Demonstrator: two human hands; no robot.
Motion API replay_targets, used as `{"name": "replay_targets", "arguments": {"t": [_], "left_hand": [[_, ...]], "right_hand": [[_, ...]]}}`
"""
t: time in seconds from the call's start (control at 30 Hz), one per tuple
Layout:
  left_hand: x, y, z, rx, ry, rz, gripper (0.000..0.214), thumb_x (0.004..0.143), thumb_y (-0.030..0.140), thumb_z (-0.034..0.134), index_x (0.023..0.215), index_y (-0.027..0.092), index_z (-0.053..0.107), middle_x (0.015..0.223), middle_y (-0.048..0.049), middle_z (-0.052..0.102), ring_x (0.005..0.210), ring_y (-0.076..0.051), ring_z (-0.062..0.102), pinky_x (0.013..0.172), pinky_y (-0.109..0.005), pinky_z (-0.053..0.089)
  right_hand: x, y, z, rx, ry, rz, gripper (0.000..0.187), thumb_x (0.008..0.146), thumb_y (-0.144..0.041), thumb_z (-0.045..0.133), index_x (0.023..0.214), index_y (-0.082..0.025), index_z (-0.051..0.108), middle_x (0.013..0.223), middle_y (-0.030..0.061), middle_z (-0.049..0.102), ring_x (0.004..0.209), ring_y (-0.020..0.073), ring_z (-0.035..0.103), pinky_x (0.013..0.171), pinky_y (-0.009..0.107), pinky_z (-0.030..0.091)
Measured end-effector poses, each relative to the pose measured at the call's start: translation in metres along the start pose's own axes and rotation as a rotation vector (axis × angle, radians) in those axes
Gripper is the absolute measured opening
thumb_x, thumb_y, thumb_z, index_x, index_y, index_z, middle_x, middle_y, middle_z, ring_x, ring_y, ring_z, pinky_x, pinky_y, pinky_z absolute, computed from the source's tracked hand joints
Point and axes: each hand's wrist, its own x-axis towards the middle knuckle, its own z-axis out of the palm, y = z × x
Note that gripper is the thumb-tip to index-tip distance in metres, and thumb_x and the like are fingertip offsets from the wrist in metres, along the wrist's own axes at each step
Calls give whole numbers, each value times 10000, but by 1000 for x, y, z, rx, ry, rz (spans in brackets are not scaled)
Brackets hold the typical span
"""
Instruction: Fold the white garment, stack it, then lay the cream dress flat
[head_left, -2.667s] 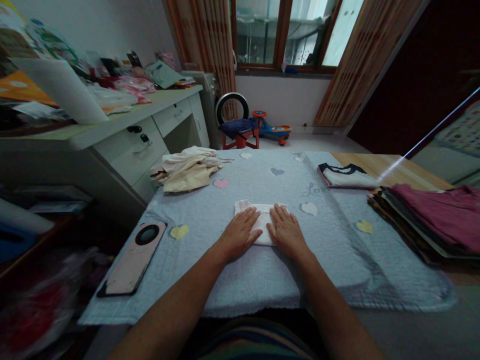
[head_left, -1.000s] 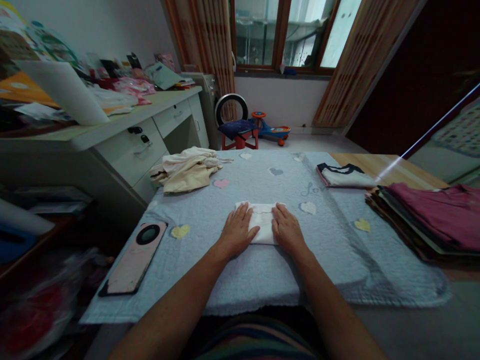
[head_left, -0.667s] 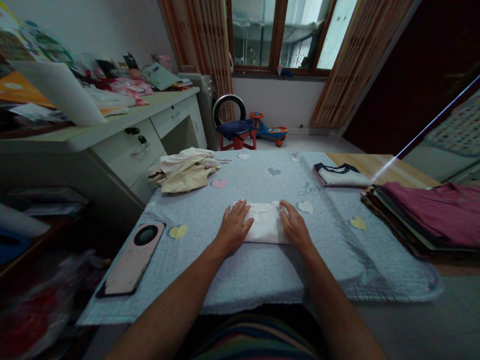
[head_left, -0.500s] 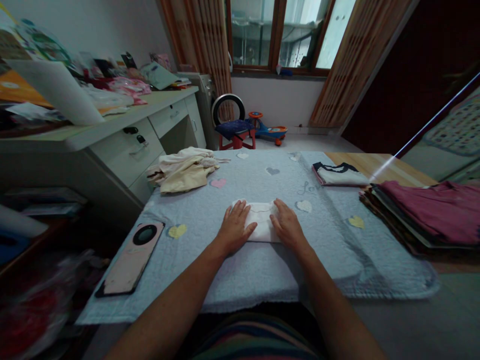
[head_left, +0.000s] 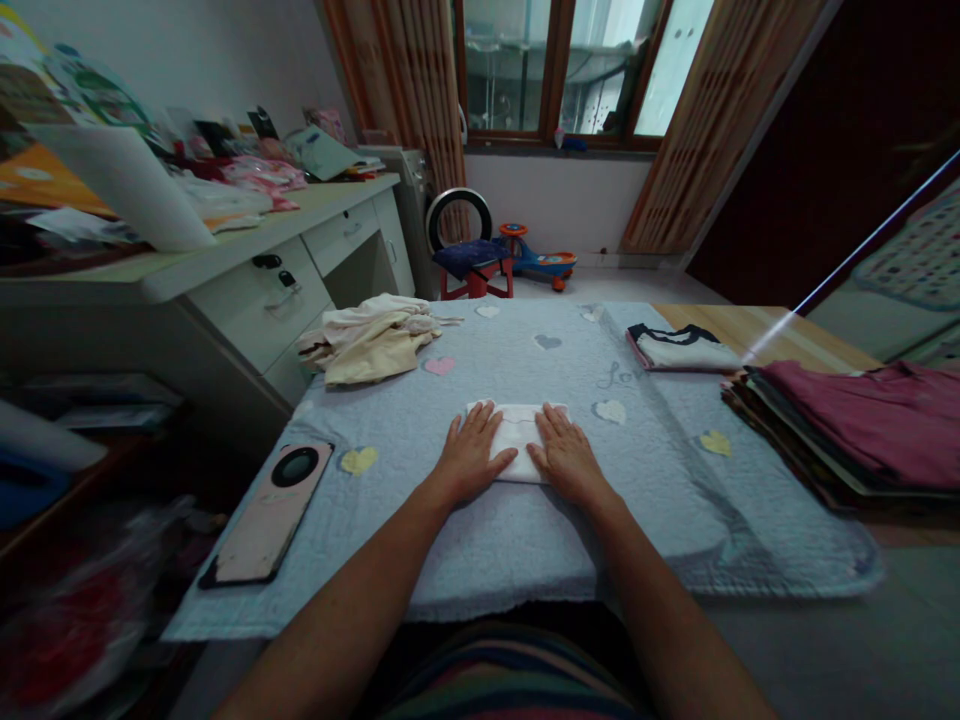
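- Since half a second ago, the right hand (head_left: 568,455) has flattened onto the right end of the white cloth (head_left: 517,440).
- Both hands lie open, palms down; the left hand (head_left: 466,457) covers the cloth's left end.
- Folded, the white cloth rests on the blue quilt (head_left: 510,555), mid-frame.
- Crumpled cream clothes (head_left: 382,345) lie left of centre; a phone (head_left: 262,530) lies lower left.
- Folded stack of clothes (head_left: 862,420): right edge.

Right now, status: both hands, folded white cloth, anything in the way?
Left hand and right hand: palms down on the folded white cloth. Cloth: flat on the pale blue quilted cover. Pink rectangular phone: off left, apart from both hands.
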Motion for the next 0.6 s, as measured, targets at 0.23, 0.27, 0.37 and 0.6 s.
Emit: {"name": "replay_targets", "arguments": {"t": [0.23,0.27,0.37,0.6], "left_hand": [[6,-10,-4,-127,225,-6,452,977,355,451,1381,164,522,1509,-128,476,1433,-252,378,1206,-469,261],[6,-11,-4,-122,260,-14,440,962,337,476,1359,159,540,1484,-130,498,1409,-256,406,1196,-459,284],[7,-11,-6,-82,336,-89,400,917,294,531,1290,158,581,1379,-132,571,1307,-267,496,1145,-433,364],[3,-12,-22,92,274,-382,338,909,395,537,1121,153,643,1167,-130,631,1117,-309,558,980,-428,466]], "right_hand": [[4,34,-11,567,426,113,420,913,-389,425,1182,-161,654,1254,144,659,1149,241,612,975,405,482],[4,38,-15,584,466,168,409,899,-385,433,1140,-149,665,1183,145,680,1082,242,632,931,393,498],[2,46,-21,471,478,271,362,851,-315,448,1037,-120,690,1030,143,696,955,242,638,881,374,490],[-2,20,-21,-75,261,334,315,904,-337,510,1044,-153,723,1132,155,649,1080,301,544,941,414,404]]}}
